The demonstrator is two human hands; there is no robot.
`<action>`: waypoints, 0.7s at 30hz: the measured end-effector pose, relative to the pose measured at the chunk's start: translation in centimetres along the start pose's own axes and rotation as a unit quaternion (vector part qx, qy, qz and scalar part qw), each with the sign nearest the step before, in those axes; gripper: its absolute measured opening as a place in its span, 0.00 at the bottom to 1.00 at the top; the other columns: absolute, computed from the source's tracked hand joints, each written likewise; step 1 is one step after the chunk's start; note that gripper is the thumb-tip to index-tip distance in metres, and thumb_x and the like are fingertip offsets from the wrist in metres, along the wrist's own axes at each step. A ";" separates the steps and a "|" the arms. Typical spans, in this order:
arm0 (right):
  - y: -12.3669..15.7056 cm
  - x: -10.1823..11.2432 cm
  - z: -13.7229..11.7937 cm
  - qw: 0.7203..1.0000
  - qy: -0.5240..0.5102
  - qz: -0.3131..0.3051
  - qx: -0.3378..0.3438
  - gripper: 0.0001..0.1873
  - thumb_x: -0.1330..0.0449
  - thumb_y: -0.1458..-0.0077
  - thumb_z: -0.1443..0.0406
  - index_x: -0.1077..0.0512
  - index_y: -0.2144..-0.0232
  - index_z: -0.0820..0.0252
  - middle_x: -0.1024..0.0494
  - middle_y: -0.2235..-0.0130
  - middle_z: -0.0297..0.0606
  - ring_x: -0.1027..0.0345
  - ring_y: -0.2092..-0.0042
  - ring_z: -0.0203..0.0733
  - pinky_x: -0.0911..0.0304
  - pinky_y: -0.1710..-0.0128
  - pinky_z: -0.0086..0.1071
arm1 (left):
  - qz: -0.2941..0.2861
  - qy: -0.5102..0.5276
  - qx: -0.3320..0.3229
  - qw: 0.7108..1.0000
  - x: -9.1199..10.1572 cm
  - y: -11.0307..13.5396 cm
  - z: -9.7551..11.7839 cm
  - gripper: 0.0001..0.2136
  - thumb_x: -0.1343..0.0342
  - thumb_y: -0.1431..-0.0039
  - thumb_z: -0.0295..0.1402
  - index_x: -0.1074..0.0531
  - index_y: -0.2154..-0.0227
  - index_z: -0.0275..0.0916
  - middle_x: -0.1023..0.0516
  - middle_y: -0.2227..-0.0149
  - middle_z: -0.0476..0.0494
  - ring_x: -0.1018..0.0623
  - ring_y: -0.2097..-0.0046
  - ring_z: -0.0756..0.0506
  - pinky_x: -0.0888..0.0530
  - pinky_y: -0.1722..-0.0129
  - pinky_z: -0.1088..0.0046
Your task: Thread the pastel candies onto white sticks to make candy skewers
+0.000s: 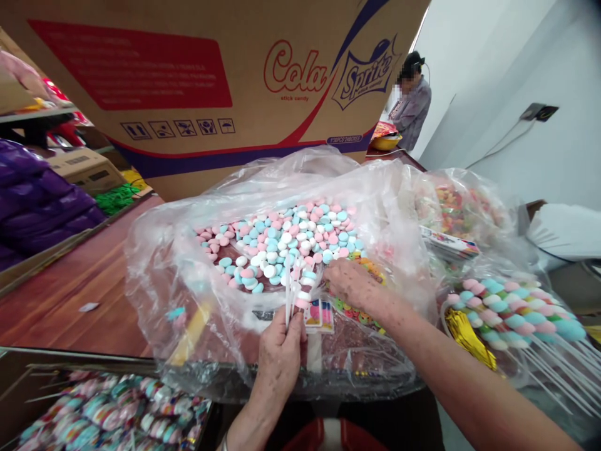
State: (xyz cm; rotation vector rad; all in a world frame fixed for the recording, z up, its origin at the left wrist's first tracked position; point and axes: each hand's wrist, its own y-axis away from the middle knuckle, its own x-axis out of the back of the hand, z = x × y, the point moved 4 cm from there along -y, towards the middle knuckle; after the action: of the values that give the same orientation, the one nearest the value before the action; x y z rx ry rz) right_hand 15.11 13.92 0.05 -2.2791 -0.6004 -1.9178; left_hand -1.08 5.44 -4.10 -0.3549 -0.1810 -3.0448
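My left hand [280, 351] is closed around several thin white sticks [288, 291], held upright. Pink, white and blue candies are threaded on a skewer [305, 289] in the same grip. Just to the right, my right hand [352, 282] reaches down at the edge of some colourful ring candies [354, 310], its fingers curled together. Whatever its fingertips may hold is hidden. Behind both hands, loose pastel candies [282, 235] lie spread on a clear plastic bag [159, 250]. Small printed cards [323, 316] lie below the skewer.
A large cardboard box [248, 125] stands behind the bag. Finished candy skewers [516, 310] and gold twist ties [469, 341] lie on the right. A box of wrapped skewers [113, 413] is at lower left. Another person [413, 106] stands at the back right.
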 end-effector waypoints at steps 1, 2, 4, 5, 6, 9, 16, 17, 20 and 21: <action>0.1 -0.2 -0.2 1.000 -0.006 0.010 0.000 0.13 0.47 0.45 0.74 0.24 0.61 0.66 0.22 0.57 0.52 0.30 0.53 0.50 0.38 0.53 0.38 | -0.004 0.001 0.001 1.000 0.0 0.0 -0.1 0.15 0.49 0.42 0.44 0.33 0.76 0.39 0.34 0.81 0.54 0.38 0.82 0.53 0.42 0.83 0.79; 0.3 -0.3 -0.5 1.000 -0.015 0.021 0.000 0.14 0.47 0.46 0.75 0.25 0.60 0.65 0.23 0.55 0.52 0.31 0.52 0.50 0.39 0.52 0.39 | -0.010 0.004 0.002 1.000 0.0 0.0 -0.1 0.15 0.50 0.41 0.44 0.33 0.76 0.39 0.33 0.81 0.53 0.38 0.82 0.53 0.42 0.83 0.79; 0.6 -0.4 -0.7 0.998 -0.040 0.043 -0.004 0.13 0.46 0.47 0.75 0.27 0.60 0.64 0.23 0.55 0.50 0.31 0.52 0.49 0.39 0.51 0.39 | -0.016 0.011 0.001 1.000 0.0 0.0 -0.1 0.15 0.50 0.41 0.45 0.32 0.74 0.39 0.33 0.81 0.53 0.38 0.82 0.53 0.42 0.83 0.78; 0.8 -0.3 -0.7 0.997 -0.055 0.054 -0.008 0.13 0.46 0.47 0.75 0.27 0.60 0.64 0.23 0.56 0.49 0.31 0.53 0.48 0.38 0.52 0.39 | -0.016 0.014 0.001 1.000 0.0 0.0 -0.1 0.15 0.50 0.41 0.45 0.31 0.73 0.39 0.33 0.81 0.54 0.38 0.82 0.52 0.42 0.83 0.78; 0.9 -0.2 -0.6 0.996 -0.065 0.062 -0.012 0.13 0.47 0.46 0.74 0.29 0.59 0.63 0.23 0.58 0.46 0.30 0.55 0.46 0.37 0.54 0.37 | -0.019 0.015 0.001 1.000 0.0 0.0 -0.1 0.15 0.50 0.41 0.45 0.30 0.73 0.39 0.34 0.82 0.54 0.38 0.82 0.52 0.42 0.83 0.78; 1.1 0.3 0.4 0.967 -0.228 0.112 -0.030 0.12 0.49 0.44 0.70 0.32 0.57 0.61 0.23 0.63 0.39 0.28 0.63 0.39 0.33 0.63 0.31 | -0.021 0.010 0.003 1.000 0.0 0.1 0.0 0.15 0.49 0.42 0.45 0.29 0.73 0.39 0.36 0.84 0.54 0.37 0.82 0.51 0.42 0.83 0.78; 1.3 -0.2 2.1 0.724 -0.671 0.151 -0.053 0.14 0.34 0.57 0.62 0.27 0.65 0.60 0.22 0.72 0.32 0.28 0.70 0.36 0.32 0.67 0.31 | -0.026 -0.014 -0.009 1.000 0.0 0.3 0.6 0.15 0.47 0.43 0.45 0.27 0.75 0.39 0.36 0.85 0.53 0.35 0.80 0.49 0.41 0.81 0.77; 1.3 -0.2 2.0 0.718 -0.676 0.153 -0.057 0.15 0.33 0.58 0.62 0.27 0.65 0.60 0.22 0.72 0.31 0.28 0.70 0.36 0.32 0.67 0.31 | -0.028 -0.016 -0.009 0.999 0.0 0.3 0.6 0.15 0.48 0.43 0.45 0.27 0.75 0.39 0.36 0.86 0.53 0.35 0.80 0.49 0.41 0.81 0.77; 1.6 0.0 1.7 0.711 -0.681 0.162 -0.061 0.15 0.32 0.60 0.62 0.27 0.66 0.60 0.22 0.73 0.31 0.28 0.70 0.36 0.33 0.66 0.30 | -0.031 -0.028 -0.006 0.999 0.0 0.3 0.6 0.15 0.48 0.43 0.45 0.27 0.75 0.39 0.36 0.85 0.53 0.35 0.80 0.49 0.41 0.81 0.77; 1.7 0.0 1.6 0.713 -0.679 0.164 -0.060 0.16 0.32 0.60 0.62 0.27 0.66 0.60 0.22 0.72 0.31 0.28 0.70 0.36 0.33 0.66 0.30 | -0.030 -0.033 -0.005 0.999 0.0 0.2 0.6 0.15 0.48 0.43 0.45 0.27 0.75 0.39 0.36 0.85 0.53 0.35 0.80 0.49 0.40 0.80 0.77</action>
State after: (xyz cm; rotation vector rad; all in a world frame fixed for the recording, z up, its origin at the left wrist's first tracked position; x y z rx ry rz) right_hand 17.24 12.85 0.06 -3.2129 -0.0481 0.1813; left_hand -0.94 5.28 -3.53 -0.4600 -0.1847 -3.0959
